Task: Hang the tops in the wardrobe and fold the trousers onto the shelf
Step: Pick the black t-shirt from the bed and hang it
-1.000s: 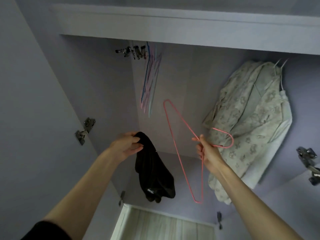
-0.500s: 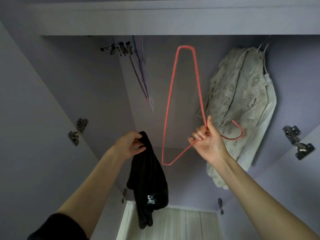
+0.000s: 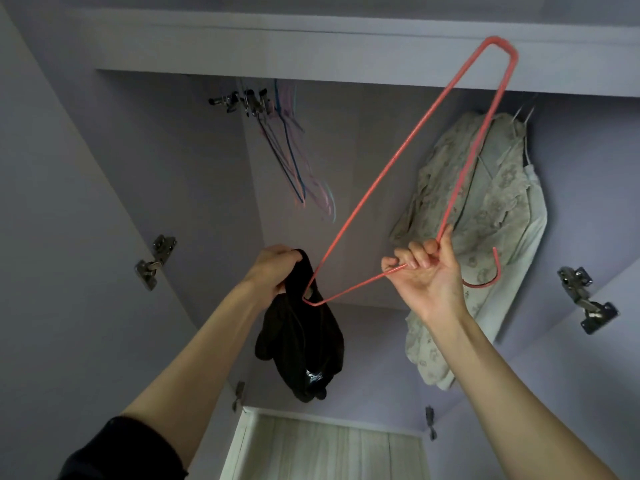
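My left hand [image 3: 275,268] grips the top of a black top [image 3: 304,344], which hangs limp below it inside the open wardrobe. My right hand [image 3: 424,271] holds a red wire hanger [image 3: 391,168] near its hook, which curls out to the right of my palm. The hanger is turned so one corner points up at the wardrobe's top edge. Its other corner touches the black top just under my left hand.
Two pale tops [image 3: 485,237], one floral, hang at the right on hangers. Several empty coloured hangers [image 3: 294,157] hang at the back left. Door hinges [image 3: 156,261] stick out on the left side and on the right [image 3: 585,299]. A light wood surface [image 3: 322,452] lies below.
My right hand swung the red hanger upward and rightward, and its lower corner has come against the black top. My left hand kept its hold on the top.
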A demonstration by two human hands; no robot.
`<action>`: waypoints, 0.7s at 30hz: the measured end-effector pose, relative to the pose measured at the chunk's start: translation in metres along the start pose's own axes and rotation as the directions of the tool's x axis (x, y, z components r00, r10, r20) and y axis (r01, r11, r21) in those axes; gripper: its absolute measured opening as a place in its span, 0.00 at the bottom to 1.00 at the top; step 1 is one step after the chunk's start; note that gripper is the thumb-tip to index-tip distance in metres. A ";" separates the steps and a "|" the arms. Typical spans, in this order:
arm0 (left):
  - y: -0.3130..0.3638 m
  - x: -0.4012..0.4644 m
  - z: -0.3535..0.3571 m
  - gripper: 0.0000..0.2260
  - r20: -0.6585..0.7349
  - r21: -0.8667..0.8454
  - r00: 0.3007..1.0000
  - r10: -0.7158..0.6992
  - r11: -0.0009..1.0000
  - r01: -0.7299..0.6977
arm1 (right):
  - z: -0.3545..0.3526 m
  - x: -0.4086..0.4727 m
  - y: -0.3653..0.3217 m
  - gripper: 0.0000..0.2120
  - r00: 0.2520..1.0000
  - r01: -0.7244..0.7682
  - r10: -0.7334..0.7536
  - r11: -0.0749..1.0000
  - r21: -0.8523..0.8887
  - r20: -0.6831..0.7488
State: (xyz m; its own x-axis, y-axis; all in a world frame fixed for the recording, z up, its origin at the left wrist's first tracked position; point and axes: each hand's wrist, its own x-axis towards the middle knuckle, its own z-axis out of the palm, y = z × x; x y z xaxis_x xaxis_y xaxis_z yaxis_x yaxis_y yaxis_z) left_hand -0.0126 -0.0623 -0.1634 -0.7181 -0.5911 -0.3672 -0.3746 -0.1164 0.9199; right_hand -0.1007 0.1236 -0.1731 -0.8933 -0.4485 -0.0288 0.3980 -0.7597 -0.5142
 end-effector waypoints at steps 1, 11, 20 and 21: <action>0.002 -0.002 0.002 0.08 0.010 -0.012 1.000 0.024 1.000 -0.024 | 0.000 0.000 0.003 0.22 1.000 -0.001 0.001 0.999 -0.045 0.013; 0.037 0.006 -0.042 0.07 -0.141 -0.261 0.983 0.121 0.953 -0.154 | -0.045 -0.001 0.009 0.21 0.995 0.040 -0.100 0.485 -0.874 -0.010; 0.013 0.025 -0.046 0.05 -0.186 0.534 0.871 0.455 0.791 -0.299 | -0.025 0.034 -0.019 0.19 0.976 0.216 0.031 -0.010 -0.976 0.216; 0.013 0.026 -0.045 0.06 -0.166 0.575 0.862 0.479 0.757 -0.310 | -0.020 0.037 -0.020 0.20 0.974 0.227 0.038 -0.051 -0.973 0.225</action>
State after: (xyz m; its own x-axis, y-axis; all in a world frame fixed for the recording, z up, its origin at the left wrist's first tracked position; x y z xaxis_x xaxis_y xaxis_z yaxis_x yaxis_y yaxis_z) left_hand -0.0097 -0.1150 -0.1543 -0.7014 -0.6975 0.1468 -0.3982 0.5543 0.7309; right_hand -0.1460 0.1320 -0.1812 -0.8077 -0.5714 0.1451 -0.4257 0.3950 -0.8141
